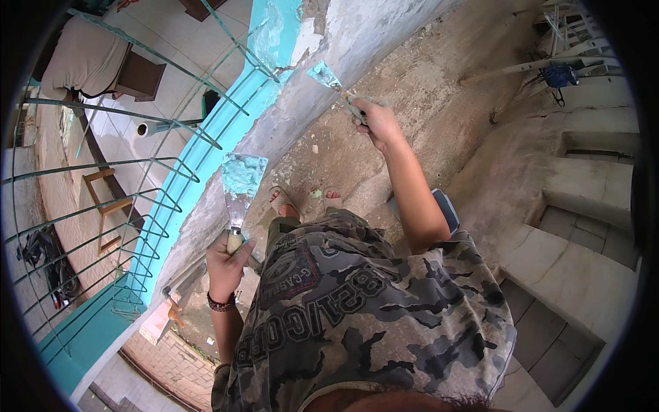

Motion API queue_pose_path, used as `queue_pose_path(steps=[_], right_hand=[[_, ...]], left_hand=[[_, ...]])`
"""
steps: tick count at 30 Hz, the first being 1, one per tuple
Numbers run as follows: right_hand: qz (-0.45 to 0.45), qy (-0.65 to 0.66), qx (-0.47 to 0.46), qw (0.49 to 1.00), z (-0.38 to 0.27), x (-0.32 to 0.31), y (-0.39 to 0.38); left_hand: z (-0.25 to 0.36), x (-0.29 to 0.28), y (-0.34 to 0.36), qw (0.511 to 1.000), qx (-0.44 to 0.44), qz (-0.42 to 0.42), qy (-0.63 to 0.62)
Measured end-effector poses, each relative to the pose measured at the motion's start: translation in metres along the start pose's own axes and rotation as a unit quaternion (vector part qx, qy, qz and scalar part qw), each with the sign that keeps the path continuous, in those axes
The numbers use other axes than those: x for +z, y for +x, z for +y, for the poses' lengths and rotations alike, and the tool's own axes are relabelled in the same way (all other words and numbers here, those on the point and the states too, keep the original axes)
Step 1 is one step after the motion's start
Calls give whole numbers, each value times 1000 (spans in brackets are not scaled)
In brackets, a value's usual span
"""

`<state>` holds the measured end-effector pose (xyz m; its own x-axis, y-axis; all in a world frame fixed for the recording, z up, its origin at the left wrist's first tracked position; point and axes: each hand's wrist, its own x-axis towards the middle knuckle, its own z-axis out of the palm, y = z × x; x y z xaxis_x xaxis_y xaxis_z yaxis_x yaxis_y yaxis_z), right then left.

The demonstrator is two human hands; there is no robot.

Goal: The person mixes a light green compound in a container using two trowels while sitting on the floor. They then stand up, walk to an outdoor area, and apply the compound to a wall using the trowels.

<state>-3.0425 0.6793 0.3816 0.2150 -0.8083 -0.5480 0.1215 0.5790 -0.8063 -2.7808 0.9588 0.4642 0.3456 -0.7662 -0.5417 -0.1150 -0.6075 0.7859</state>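
My left hand (223,271) is closed round the pale handle of a wide putty knife (237,208), its blade pointing away from me. A thick heap of turquoise paste (244,175) covers the blade's far end. Farther out and to the right, my right hand (377,123) grips a smaller putty knife (334,83) with turquoise paste smeared over its blade. That blade lies over the grey wall face (309,103), near the chipped edge of the turquoise wall ledge (237,110). I cannot tell whether it touches the wall.
Dark green metal bars (161,123) stick out along the ledge at left. Behind them are a tiled floor (182,41), a covered seat (86,55) and a wooden frame (103,206). A stepped wall (590,182) stands at right, with stacked white furniture (570,41) at far right.
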Motion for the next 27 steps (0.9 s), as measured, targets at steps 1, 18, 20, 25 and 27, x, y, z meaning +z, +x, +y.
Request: queue_pose_path(steps=[1,18,20,25,27], right_hand=[[25,18,0,1000,-3,-1,-3],[104,97,-45,989,-9,-27,-83],[100,90,-45,990,-9,-30,-85],[108,76,-54,990,-26,-33,-86],[76,105,-87,988,-32,-38,-89]], left_hand=[[2,-5,7,1000,17,-4,5],[27,-20,61,979,157,-120,43],[25,-18,61,981,138,-131,33],[21,-8,51,986,122,-106,38],[26,-3,49,988,106,-112,26]])
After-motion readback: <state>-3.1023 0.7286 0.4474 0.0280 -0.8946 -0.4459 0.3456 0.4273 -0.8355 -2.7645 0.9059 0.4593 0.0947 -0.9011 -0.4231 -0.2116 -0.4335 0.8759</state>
